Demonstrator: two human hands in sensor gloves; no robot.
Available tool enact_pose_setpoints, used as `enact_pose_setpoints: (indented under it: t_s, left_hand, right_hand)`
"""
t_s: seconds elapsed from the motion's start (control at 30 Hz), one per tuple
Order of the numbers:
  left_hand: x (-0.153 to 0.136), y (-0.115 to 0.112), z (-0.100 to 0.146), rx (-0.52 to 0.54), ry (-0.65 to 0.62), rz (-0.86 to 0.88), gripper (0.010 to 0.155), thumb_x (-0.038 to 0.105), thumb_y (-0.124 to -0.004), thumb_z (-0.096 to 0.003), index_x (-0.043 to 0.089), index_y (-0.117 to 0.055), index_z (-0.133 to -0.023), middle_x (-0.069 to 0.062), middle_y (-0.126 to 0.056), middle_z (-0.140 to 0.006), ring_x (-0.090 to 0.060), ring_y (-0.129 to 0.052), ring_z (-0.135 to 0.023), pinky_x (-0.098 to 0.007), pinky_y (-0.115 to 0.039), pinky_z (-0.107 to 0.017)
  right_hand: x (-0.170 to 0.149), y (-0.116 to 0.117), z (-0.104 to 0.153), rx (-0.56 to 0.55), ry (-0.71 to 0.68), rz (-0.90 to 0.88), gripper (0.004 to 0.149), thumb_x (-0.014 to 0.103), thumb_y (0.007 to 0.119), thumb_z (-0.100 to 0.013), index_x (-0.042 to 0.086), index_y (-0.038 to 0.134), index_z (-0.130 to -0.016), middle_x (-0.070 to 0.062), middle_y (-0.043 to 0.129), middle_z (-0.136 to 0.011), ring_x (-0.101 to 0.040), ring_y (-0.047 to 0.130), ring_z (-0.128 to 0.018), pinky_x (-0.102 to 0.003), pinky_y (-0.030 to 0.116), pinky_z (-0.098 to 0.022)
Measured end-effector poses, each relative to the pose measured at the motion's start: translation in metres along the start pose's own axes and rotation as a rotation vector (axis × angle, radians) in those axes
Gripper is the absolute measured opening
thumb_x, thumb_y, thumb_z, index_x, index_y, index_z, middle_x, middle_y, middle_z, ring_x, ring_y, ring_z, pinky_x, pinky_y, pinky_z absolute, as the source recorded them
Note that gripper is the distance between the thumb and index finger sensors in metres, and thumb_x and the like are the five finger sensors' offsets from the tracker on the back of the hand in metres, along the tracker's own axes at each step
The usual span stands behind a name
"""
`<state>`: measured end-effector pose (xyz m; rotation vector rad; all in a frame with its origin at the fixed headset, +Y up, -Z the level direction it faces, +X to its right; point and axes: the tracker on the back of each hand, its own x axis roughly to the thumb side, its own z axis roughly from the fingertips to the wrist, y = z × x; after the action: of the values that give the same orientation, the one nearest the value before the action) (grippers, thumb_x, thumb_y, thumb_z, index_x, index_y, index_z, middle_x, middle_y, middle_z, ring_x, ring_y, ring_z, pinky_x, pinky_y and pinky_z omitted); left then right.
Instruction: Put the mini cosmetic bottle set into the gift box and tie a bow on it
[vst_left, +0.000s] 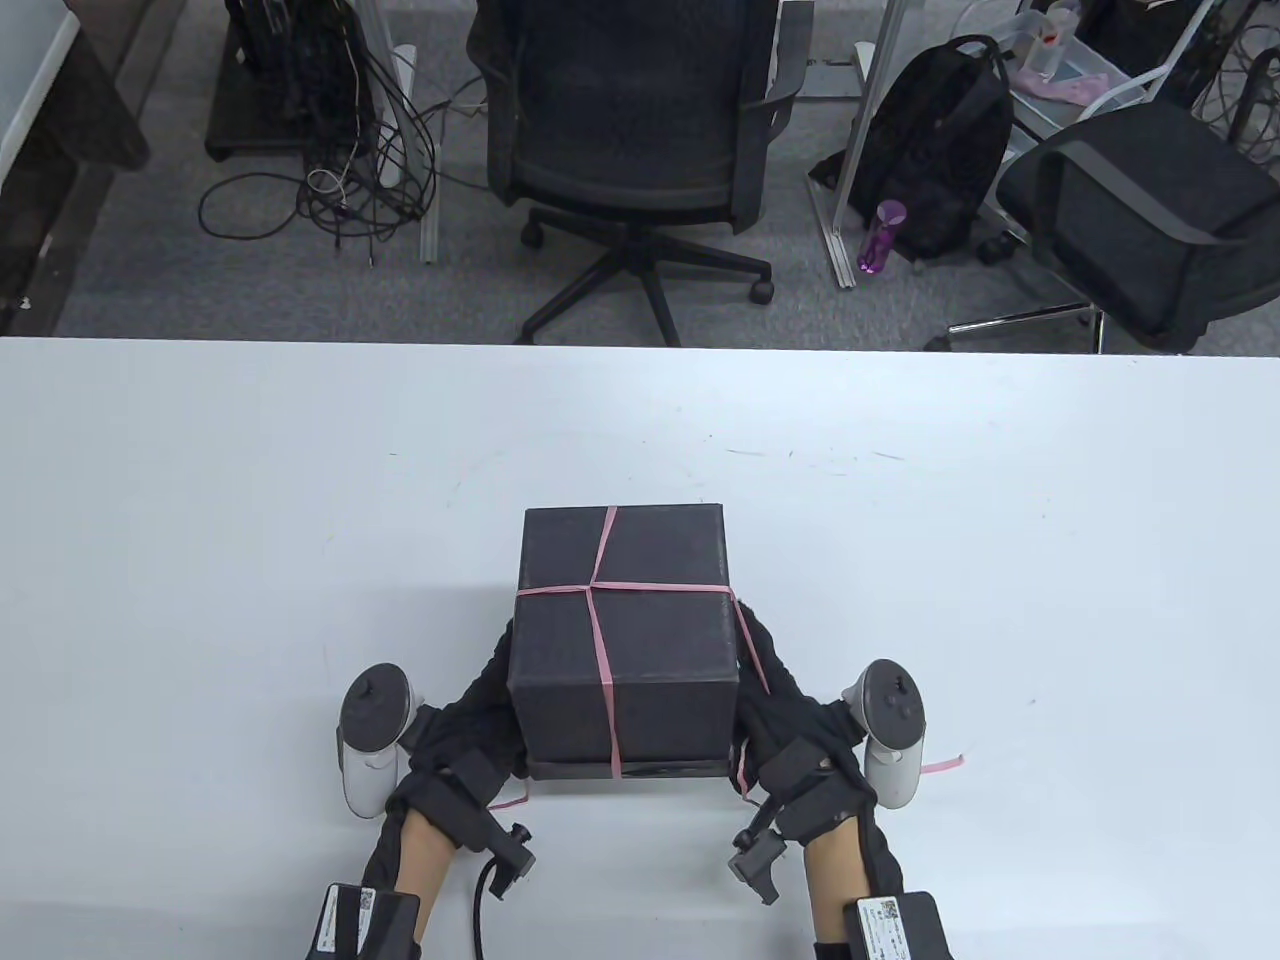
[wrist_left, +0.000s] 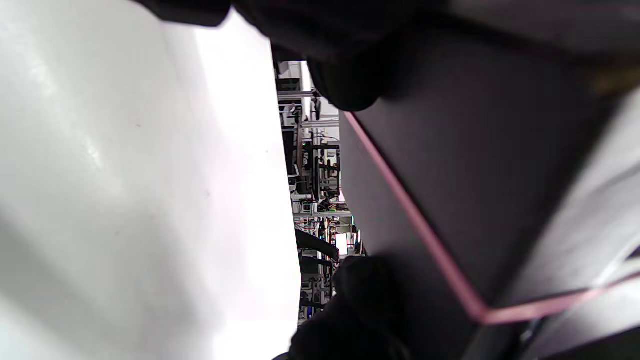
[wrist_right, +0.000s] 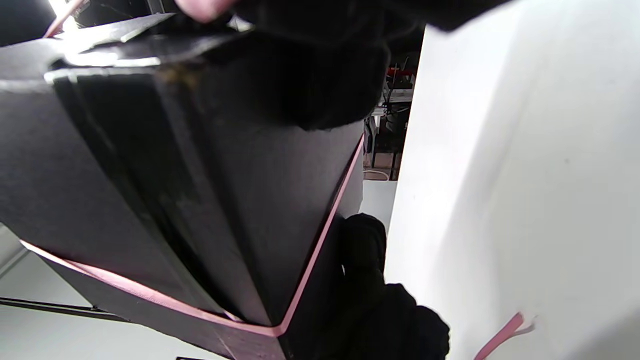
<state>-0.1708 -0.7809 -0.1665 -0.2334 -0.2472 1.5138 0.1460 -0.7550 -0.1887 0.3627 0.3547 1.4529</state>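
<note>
A black gift box (vst_left: 625, 600) with its lid on stands near the table's front edge. A pink ribbon (vst_left: 597, 583) crosses on its top and runs down its front. My left hand (vst_left: 480, 690) grips the box's left side and my right hand (vst_left: 780, 690) grips its right side. In the left wrist view the box (wrist_left: 475, 150) fills the right half, the ribbon (wrist_left: 410, 210) running across it, with gloved fingers (wrist_left: 360, 290) against it. In the right wrist view gloved fingers (wrist_right: 370, 280) lie along the box (wrist_right: 125, 150) beside the ribbon (wrist_right: 325, 225). The bottle set is hidden.
A loose ribbon end (vst_left: 940, 765) lies on the white table (vst_left: 300, 500) right of my right hand. Beyond the table's far edge are two office chairs (vst_left: 640, 130), a black backpack (vst_left: 940, 150), a purple bottle (vst_left: 880, 235) and floor cables (vst_left: 340, 190).
</note>
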Motion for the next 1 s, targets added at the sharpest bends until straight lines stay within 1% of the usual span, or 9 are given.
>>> enact_pose_setpoints:
  t_s: [0.1, 0.17, 0.3, 0.43, 0.6, 0.77, 0.9, 0.97, 1.0]
  left_hand:
    - [0.004, -0.006, 0.000, -0.006, -0.037, -0.066, 0.088, 0.027, -0.082, -0.0519, 0.049, -0.015, -0.104, 0.012, -0.081, -0.096, -0.002, -0.092, -0.021, -0.022, -0.087, -0.023]
    - [0.006, -0.007, 0.001, 0.031, -0.044, -0.118, 0.089, 0.029, -0.080, -0.0525, 0.046, -0.010, -0.105, 0.012, -0.080, -0.096, -0.001, -0.091, -0.022, -0.022, -0.087, -0.024]
    - [0.008, -0.008, 0.001, 0.050, -0.057, -0.148, 0.086, 0.029, -0.077, -0.0540, 0.044, -0.010, -0.106, 0.011, -0.080, -0.097, -0.002, -0.091, -0.023, -0.022, -0.087, -0.024]
    - [0.010, -0.011, 0.001, 0.051, -0.059, -0.180, 0.085, 0.028, -0.076, -0.0548, 0.043, -0.009, -0.105, 0.010, -0.078, -0.098, -0.001, -0.090, -0.023, -0.022, -0.086, -0.025]
    - [0.013, -0.011, 0.002, 0.059, -0.073, -0.203, 0.084, 0.029, -0.074, -0.0556, 0.043, -0.008, -0.105, 0.009, -0.078, -0.099, -0.002, -0.090, -0.024, -0.023, -0.086, -0.025]
    - [0.016, -0.013, 0.002, 0.069, -0.085, -0.237, 0.082, 0.029, -0.072, -0.0563, 0.041, -0.008, -0.105, 0.009, -0.077, -0.099, -0.002, -0.090, -0.024, -0.023, -0.086, -0.025]
    - [0.017, -0.017, 0.002, 0.073, -0.092, -0.262, 0.082, 0.029, -0.071, -0.0567, 0.038, -0.006, -0.106, 0.008, -0.077, -0.099, -0.002, -0.090, -0.023, -0.023, -0.086, -0.024]
    - [0.018, -0.017, 0.002, 0.084, -0.097, -0.303, 0.081, 0.030, -0.071, -0.0566, 0.035, -0.007, -0.107, 0.007, -0.078, -0.099, -0.002, -0.090, -0.023, -0.023, -0.086, -0.024]
    - [0.019, -0.017, 0.002, 0.095, -0.099, -0.324, 0.081, 0.030, -0.070, -0.0566, 0.034, -0.007, -0.107, 0.007, -0.078, -0.099, -0.002, -0.090, -0.023, -0.024, -0.086, -0.024]
  right_hand:
    - [0.002, 0.003, -0.001, 0.029, -0.017, 0.041, 0.060, 0.018, 0.051, -0.064, 0.014, 0.019, -0.115, -0.021, 0.089, -0.065, -0.004, 0.084, -0.018, -0.022, 0.082, -0.011]
    - [0.009, 0.005, -0.001, 0.044, -0.042, 0.174, 0.062, 0.016, 0.052, -0.063, 0.010, 0.017, -0.113, -0.021, 0.088, -0.073, -0.005, 0.084, -0.019, -0.023, 0.082, -0.012]
    - [0.021, 0.008, -0.001, 0.057, -0.064, 0.459, 0.068, 0.009, 0.059, -0.059, 0.002, 0.014, -0.110, -0.023, 0.079, -0.092, -0.007, 0.086, -0.020, -0.024, 0.083, -0.014]
    - [0.029, 0.014, 0.001, 0.014, -0.085, 0.768, 0.072, 0.007, 0.064, -0.055, -0.003, 0.016, -0.108, -0.018, 0.079, -0.095, -0.008, 0.088, -0.019, -0.025, 0.084, -0.013]
    - [0.032, 0.029, 0.001, -0.029, -0.144, 1.102, 0.079, 0.009, 0.072, -0.053, -0.010, 0.016, -0.105, -0.014, 0.079, -0.097, -0.007, 0.089, -0.017, -0.024, 0.085, -0.012]
    - [0.031, 0.033, 0.003, -0.082, -0.197, 1.201, 0.083, 0.015, 0.075, -0.051, -0.012, 0.016, -0.103, -0.011, 0.082, -0.093, -0.007, 0.089, -0.017, -0.023, 0.085, -0.012]
    - [0.033, 0.036, 0.005, -0.165, -0.252, 1.275, 0.084, 0.022, 0.076, -0.051, -0.012, 0.019, -0.103, -0.008, 0.087, -0.087, -0.006, 0.089, -0.016, -0.022, 0.085, -0.010]
    - [0.033, 0.038, 0.006, -0.180, -0.262, 1.312, 0.084, 0.024, 0.075, -0.051, -0.012, 0.019, -0.102, -0.006, 0.092, -0.080, -0.006, 0.089, -0.015, -0.022, 0.085, -0.010]
    - [0.033, 0.039, 0.006, -0.192, -0.266, 1.327, 0.084, 0.026, 0.074, -0.051, -0.013, 0.019, -0.102, -0.007, 0.095, -0.072, -0.006, 0.089, -0.014, -0.023, 0.084, -0.009]
